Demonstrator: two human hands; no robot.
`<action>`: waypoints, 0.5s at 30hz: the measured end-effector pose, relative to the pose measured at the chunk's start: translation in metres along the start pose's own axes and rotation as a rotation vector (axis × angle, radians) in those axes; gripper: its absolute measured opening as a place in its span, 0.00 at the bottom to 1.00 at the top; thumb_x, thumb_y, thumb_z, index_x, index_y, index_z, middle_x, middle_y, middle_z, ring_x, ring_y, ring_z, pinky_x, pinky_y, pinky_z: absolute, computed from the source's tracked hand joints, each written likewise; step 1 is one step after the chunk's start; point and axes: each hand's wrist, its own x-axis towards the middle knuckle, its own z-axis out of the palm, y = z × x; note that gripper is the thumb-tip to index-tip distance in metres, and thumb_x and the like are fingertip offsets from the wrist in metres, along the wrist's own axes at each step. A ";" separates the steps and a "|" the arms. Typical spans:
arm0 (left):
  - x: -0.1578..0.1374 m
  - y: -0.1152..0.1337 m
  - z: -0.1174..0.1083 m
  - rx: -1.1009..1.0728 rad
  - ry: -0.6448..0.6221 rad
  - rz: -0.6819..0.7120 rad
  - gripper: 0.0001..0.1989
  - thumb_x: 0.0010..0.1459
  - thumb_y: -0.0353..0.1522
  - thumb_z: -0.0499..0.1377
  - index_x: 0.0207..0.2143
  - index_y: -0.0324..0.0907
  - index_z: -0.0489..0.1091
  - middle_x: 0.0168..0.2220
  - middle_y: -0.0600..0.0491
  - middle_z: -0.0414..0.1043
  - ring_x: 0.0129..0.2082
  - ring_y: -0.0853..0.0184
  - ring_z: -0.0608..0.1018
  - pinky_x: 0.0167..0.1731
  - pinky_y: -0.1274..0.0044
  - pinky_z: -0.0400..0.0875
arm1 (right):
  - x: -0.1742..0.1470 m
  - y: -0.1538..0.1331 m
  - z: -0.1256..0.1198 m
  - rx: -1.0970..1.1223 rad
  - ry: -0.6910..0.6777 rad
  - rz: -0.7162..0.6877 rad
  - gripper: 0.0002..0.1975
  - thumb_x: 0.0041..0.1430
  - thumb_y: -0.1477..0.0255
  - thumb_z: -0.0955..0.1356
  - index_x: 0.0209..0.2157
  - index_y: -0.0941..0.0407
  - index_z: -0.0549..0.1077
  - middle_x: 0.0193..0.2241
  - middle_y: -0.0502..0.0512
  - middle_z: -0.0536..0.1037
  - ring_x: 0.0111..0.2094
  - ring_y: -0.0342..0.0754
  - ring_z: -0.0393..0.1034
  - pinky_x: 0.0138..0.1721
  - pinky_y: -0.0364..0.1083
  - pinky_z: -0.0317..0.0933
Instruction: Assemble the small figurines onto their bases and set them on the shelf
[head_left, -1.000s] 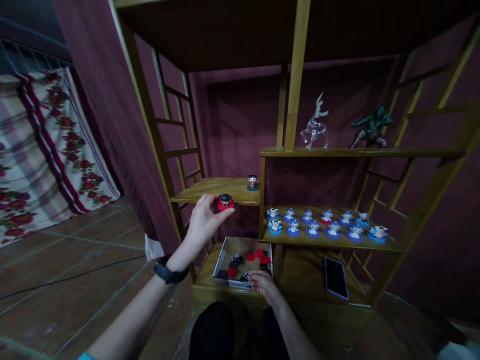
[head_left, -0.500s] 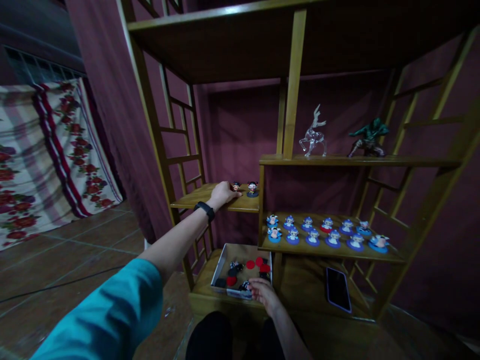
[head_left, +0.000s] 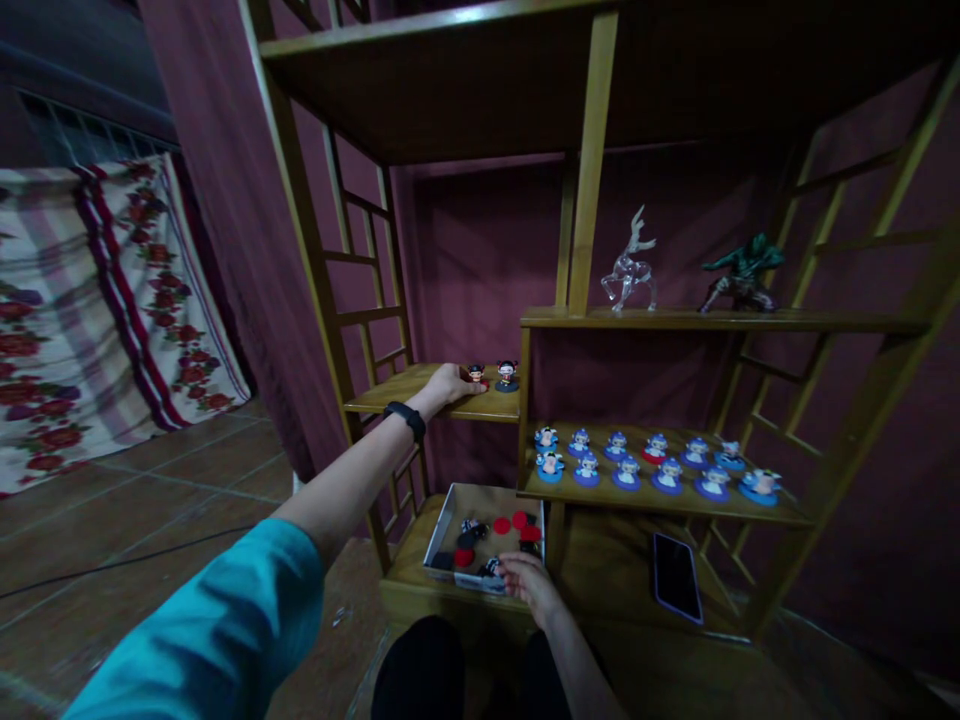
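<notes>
My left hand [head_left: 450, 385] reaches onto the small left shelf, its fingers closed around a small black-haired figurine [head_left: 477, 374] with a red base. Right beside it stands another figurine [head_left: 507, 374] with dark hair buns on a dark round base. Lower down, my right hand [head_left: 529, 580] hovers over the near right edge of a cardboard box [head_left: 450, 520], fingers loosely curved and apart. A black-and-white figurine [head_left: 491, 567] lies in the box by those fingertips. Red discs [head_left: 502, 525] and dark pieces [head_left: 471, 538] are scattered inside the box.
Two rows of small blue-based figurines [head_left: 628, 473] fill the right shelf. Above them stand a clear deer figure [head_left: 630, 270] and a green figure [head_left: 746, 270]. A phone [head_left: 676, 577] lies on the bottom board. A wooden upright [head_left: 523, 400] borders the left shelf.
The red base of the figurine at my left hand shows more now, and the hand has barely shifted. My right hand stays by the box. The view has moved slightly.
</notes>
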 end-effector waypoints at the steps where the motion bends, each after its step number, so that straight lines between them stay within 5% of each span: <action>1: 0.000 0.000 0.000 0.007 0.000 -0.003 0.18 0.27 0.41 0.68 0.16 0.37 0.67 0.14 0.60 0.59 0.17 0.75 0.60 0.18 0.80 0.50 | 0.001 0.001 -0.001 0.001 0.000 -0.001 0.12 0.38 0.69 0.71 0.29 0.58 0.73 0.24 0.53 0.77 0.20 0.40 0.67 0.22 0.39 0.58; 15: 0.006 -0.006 0.005 -0.186 0.031 -0.007 0.15 0.28 0.34 0.69 0.20 0.36 0.70 0.15 0.57 0.65 0.22 0.70 0.68 0.21 0.80 0.58 | -0.001 0.000 -0.002 -0.005 0.004 -0.001 0.13 0.38 0.69 0.72 0.30 0.59 0.74 0.25 0.54 0.78 0.21 0.40 0.68 0.23 0.39 0.59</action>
